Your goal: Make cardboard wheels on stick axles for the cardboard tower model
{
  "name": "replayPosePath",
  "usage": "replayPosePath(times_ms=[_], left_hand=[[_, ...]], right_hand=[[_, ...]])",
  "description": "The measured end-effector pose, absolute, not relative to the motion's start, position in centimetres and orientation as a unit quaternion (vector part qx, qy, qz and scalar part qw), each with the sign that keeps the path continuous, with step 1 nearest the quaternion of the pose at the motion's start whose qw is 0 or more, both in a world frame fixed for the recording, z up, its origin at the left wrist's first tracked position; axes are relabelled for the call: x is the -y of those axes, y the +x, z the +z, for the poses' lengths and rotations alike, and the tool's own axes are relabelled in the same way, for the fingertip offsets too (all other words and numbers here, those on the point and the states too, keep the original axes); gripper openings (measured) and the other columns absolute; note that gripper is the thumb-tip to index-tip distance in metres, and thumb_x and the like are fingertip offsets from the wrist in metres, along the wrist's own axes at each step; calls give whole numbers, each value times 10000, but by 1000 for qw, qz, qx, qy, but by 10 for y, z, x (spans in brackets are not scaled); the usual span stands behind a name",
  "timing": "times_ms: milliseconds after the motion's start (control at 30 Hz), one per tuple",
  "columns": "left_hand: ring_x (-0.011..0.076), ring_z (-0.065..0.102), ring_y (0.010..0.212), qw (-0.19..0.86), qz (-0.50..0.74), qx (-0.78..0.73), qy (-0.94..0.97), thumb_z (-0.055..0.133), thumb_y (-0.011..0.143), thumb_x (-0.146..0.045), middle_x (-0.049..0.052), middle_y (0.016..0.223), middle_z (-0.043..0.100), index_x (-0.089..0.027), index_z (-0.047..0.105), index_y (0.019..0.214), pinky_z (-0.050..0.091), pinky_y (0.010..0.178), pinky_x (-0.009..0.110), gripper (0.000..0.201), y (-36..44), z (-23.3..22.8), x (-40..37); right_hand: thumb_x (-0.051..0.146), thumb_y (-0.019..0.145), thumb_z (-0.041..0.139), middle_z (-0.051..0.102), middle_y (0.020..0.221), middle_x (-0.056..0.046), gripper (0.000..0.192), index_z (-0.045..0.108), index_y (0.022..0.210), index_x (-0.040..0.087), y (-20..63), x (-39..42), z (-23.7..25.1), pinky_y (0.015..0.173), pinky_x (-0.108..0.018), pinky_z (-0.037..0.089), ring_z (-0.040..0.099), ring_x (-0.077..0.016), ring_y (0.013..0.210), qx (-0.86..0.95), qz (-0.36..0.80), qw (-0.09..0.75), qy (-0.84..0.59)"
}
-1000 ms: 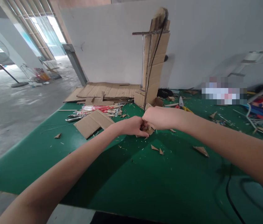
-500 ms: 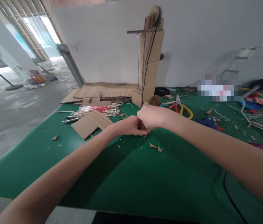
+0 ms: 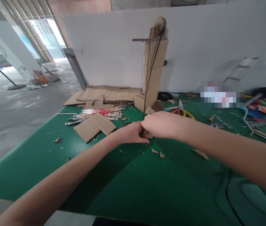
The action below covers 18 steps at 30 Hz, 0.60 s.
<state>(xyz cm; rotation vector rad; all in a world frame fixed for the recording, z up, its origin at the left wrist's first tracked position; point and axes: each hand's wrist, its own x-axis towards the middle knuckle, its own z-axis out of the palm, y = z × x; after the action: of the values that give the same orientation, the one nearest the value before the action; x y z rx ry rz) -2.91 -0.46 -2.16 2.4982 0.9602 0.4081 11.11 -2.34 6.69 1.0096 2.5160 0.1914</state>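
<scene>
My left hand (image 3: 131,133) is low over the green table, its fingers curled and its thumb stretched along the near side of a small brown cardboard piece (image 3: 148,135). Against it, my right hand (image 3: 160,124) is closed in a pinch over the same spot; its fingertips are mostly hidden, so what exactly they grip is unclear. Just behind the hands stands a tall cardboard tower (image 3: 155,72), upright, with a rounded top. A dark cord (image 3: 152,66) runs down its front and ends out of sight near my fingers.
Left of the hands lie a folded cardboard piece (image 3: 94,127), silver scissors (image 3: 73,121) and red-and-white packets (image 3: 97,112). Pliers with yellow and red handles (image 3: 186,113) lie behind my right wrist. Cardboard scraps (image 3: 155,151) and a black cable (image 3: 228,196) are nearer.
The view has tilted up slightly, so the tower and table sit lower in the picture. Both hands stay together at the same cardboard piece; my right wrist has shifted slightly.
</scene>
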Motion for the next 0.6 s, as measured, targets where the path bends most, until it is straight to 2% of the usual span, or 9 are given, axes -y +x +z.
replayPosePath(times_ms=[133,233,333,500,600], left_hand=[[197,587,753,216,161,-383,884,645,713,-391,64,807,655,-148,607,780,421,659,288,255,-28,-31,2],[208,603,824,252,189,-376,871,666,701,-365,62,877,672,-158,625,875,436,696,285,273,-29,-37,0],[202,609,805,293,213,-374,854,688,678,-358,65,899,671,-154,606,922,442,655,272,329,-30,-40,-1],[195,601,708,310,226,-405,830,718,636,-373,65,803,657,-141,585,831,428,581,271,331,-30,-44,-3],[192,607,732,324,239,-385,830,695,668,-336,60,820,662,-148,597,826,440,614,272,265,-31,-46,-3]], right_hand=[[54,766,521,656,805,-96,170,677,787,118,113,19,68,529,-298,328,595,-208,701,-931,154,218,249],[39,768,518,660,755,-78,186,671,713,129,112,11,67,532,-295,299,581,-185,673,-938,154,238,201],[43,759,533,649,675,-63,182,664,670,132,111,2,67,502,-284,270,561,-158,602,-942,144,254,166],[44,718,557,595,560,-48,163,671,640,129,106,-5,66,450,-274,255,522,-148,503,-941,99,259,195],[-9,639,569,541,473,-29,196,635,517,129,99,-1,64,441,-272,264,490,-139,454,-944,32,211,253]])
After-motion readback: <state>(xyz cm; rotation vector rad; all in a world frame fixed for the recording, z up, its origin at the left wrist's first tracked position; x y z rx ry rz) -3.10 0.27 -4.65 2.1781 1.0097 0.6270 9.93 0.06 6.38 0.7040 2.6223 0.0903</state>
